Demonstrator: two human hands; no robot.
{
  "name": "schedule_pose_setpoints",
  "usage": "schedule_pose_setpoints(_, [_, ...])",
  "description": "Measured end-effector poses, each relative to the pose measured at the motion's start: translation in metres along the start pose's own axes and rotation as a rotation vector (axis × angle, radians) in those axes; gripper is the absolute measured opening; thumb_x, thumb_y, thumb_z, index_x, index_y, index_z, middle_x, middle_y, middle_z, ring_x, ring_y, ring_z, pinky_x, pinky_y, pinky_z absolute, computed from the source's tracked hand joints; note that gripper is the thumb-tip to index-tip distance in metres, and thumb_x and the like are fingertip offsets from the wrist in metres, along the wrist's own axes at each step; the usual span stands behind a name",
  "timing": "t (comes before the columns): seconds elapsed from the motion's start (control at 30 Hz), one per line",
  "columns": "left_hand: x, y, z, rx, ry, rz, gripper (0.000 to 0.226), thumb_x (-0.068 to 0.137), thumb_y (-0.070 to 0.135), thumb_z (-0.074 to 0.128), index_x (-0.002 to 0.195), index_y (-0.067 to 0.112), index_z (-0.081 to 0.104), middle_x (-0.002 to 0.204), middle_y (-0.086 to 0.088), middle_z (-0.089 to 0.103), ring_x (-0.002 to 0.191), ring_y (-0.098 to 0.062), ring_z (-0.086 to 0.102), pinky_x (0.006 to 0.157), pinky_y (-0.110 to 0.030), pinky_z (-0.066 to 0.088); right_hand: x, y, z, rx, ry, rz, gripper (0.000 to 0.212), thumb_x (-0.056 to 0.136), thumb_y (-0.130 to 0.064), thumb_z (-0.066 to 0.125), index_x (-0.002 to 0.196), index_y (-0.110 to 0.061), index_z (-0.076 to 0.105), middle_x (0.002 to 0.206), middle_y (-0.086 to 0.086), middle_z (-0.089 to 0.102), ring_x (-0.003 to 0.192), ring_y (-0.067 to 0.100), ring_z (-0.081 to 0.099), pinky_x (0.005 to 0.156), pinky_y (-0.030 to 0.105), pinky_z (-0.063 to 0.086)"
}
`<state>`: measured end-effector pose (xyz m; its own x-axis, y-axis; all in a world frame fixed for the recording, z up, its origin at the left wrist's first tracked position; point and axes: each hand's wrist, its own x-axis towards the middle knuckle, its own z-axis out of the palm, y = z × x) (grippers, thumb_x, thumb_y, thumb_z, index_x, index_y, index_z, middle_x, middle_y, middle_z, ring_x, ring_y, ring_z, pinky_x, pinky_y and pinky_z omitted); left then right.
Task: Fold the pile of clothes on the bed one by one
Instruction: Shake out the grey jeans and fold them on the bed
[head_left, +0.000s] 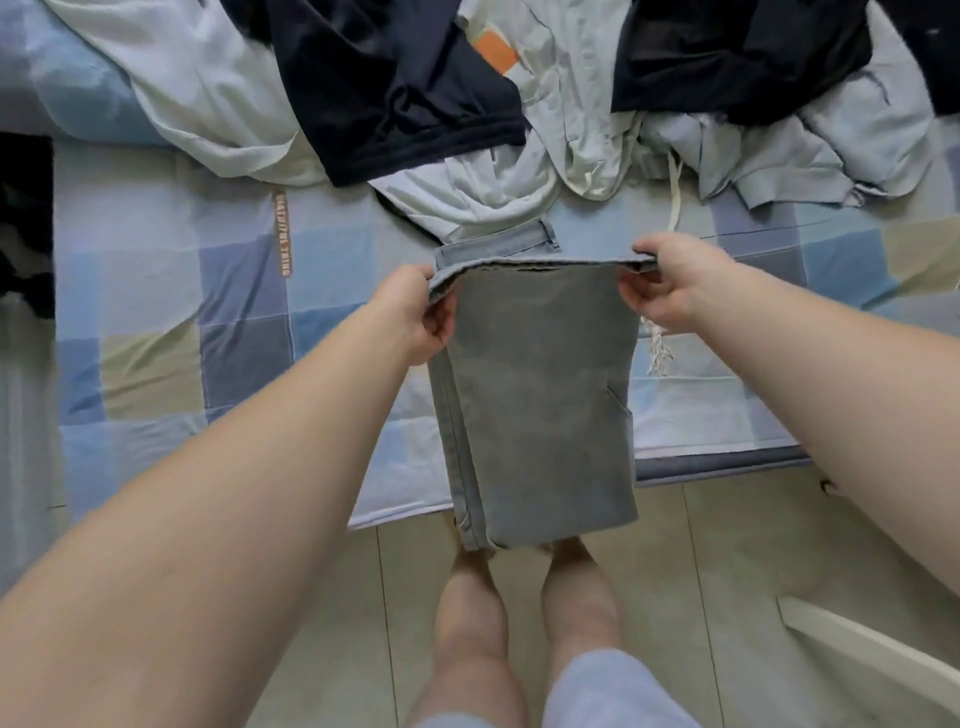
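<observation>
pinching the top corners of the grey jeans (540, 395), the left hand (415, 312) and right hand (670, 280) hang them over the bed (156, 322) edge; the denim looks heavy and stiff, best held at the folded edge's corners.

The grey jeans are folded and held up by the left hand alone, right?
No: both hands hold them. The left hand and the right hand each pinch one end of the top edge of the folded grey jeans, as the head view shows.

Checked bed (156, 322) carries a clothes pile (519, 130) (dark and pale).
</observation>
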<state>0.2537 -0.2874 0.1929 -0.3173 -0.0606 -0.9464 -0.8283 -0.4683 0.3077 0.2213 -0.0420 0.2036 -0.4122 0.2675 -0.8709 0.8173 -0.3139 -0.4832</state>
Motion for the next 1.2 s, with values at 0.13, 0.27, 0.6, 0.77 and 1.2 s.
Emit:
schedule_pose_setpoints(0.13, [0.077,0.016,0.018,0.102,-0.027,0.078,0.026,0.107,0.039,0.041,0.109,0.022,0.061,0.099,0.003,0.07,0.083,-0.011,0.066,0.076,-0.025,0.049,0.08,-0.006,0.026,-0.015,-0.069,-0.009,0.005,0.102,-0.018,0.056,0.098,-0.015,0.059,0.093,-0.001,0.064,0.084,0.013,0.066,0.073,0.031,0.057])
schedule_pose_setpoints(0.27, [0.136,-0.006,0.013,0.404,0.013,0.206,0.043,0.105,0.051,0.041,0.138,0.027,0.053,0.123,0.005,0.064,0.105,-0.017,0.066,0.091,-0.038,0.054,0.137,0.028,0.028,-0.116,-0.18,0.014,0.01,0.101,-0.027,0.057,0.111,-0.026,0.059,0.128,-0.006,0.06,0.113,0.021,0.062,0.081,0.038,0.054])
schedule_pose_setpoints(0.6, [0.156,-0.14,-0.044,0.674,0.145,0.235,0.049,0.098,0.045,0.059,0.141,0.021,0.055,0.131,0.002,0.059,0.113,-0.015,0.055,0.094,-0.032,0.043,0.159,0.142,-0.049,-0.536,-0.108,0.046,0.049,0.093,-0.03,0.07,0.139,-0.022,0.055,0.131,0.0,0.061,0.124,0.024,0.057,0.098,0.044,0.048])
schedule_pose_setpoints(0.77, [0.148,-0.209,-0.079,0.776,0.217,0.136,0.06,0.094,0.045,0.064,0.146,0.019,0.045,0.121,0.001,0.057,0.098,-0.014,0.06,0.085,-0.028,0.045,0.151,0.196,-0.094,-0.857,-0.18,-0.083,0.062,0.091,-0.023,0.074,0.147,-0.015,0.048,0.139,0.01,0.057,0.122,0.024,0.058,0.107,0.04,0.046])
schedule_pose_setpoints(1.2, [0.148,-0.352,-0.123,0.701,0.25,0.128,0.069,0.083,0.045,0.075,0.137,0.016,0.044,0.122,0.004,0.061,0.099,-0.013,0.063,0.084,-0.032,0.051,0.143,0.332,-0.195,-1.029,-0.086,-0.173,0.1,0.085,-0.044,0.076,0.16,-0.018,0.014,0.161,0.006,0.032,0.143,0.029,0.038,0.115,0.05,0.037])
